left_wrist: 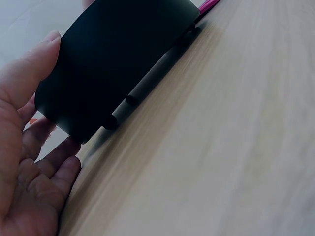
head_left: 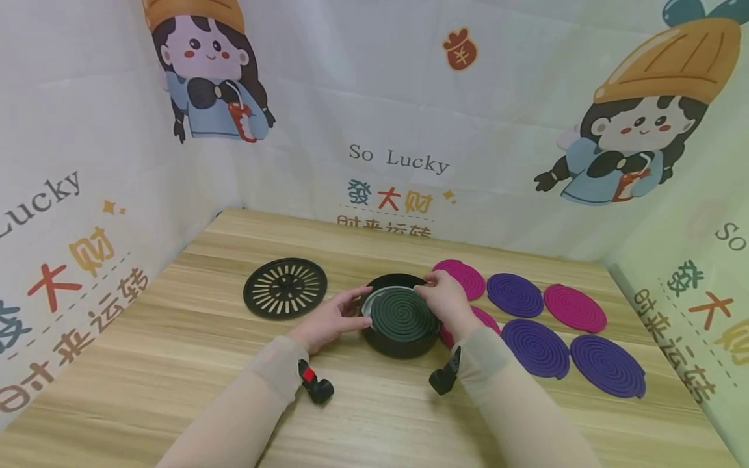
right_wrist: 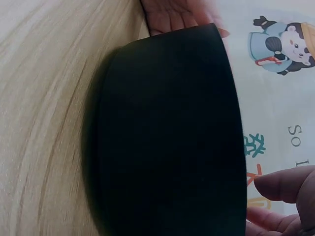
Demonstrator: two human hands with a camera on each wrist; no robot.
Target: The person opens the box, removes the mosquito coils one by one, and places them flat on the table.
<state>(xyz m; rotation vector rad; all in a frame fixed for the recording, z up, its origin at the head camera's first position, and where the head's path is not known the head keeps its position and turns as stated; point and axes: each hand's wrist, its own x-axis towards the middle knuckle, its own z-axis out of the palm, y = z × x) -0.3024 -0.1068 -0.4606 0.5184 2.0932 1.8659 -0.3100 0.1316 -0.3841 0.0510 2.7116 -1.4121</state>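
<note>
A round black mosquito coil holder [head_left: 400,349] stands on small feet on the table, uncovered. A dark green spiral mosquito coil [head_left: 406,314] lies at its mouth, with a pale silvery inner rim [head_left: 367,304] showing on the left. My left hand [head_left: 333,318] grips the holder's left side, thumb in front and fingers behind; its thumb [left_wrist: 42,56] presses the dark wall in the left wrist view. At the back right rim, my right hand [head_left: 447,298] holds the edge with bent fingers. The thumb [right_wrist: 280,184] shows above the opening in the right wrist view; the other fingertips are partly hidden.
A slotted black lid [head_left: 285,288] lies on the table to the left. Right of the holder, several pink coils [head_left: 575,307] and purple coils [head_left: 535,348] lie flat, one pink coil partly behind my right hand. Printed curtains [head_left: 398,117] enclose the table's back and sides.
</note>
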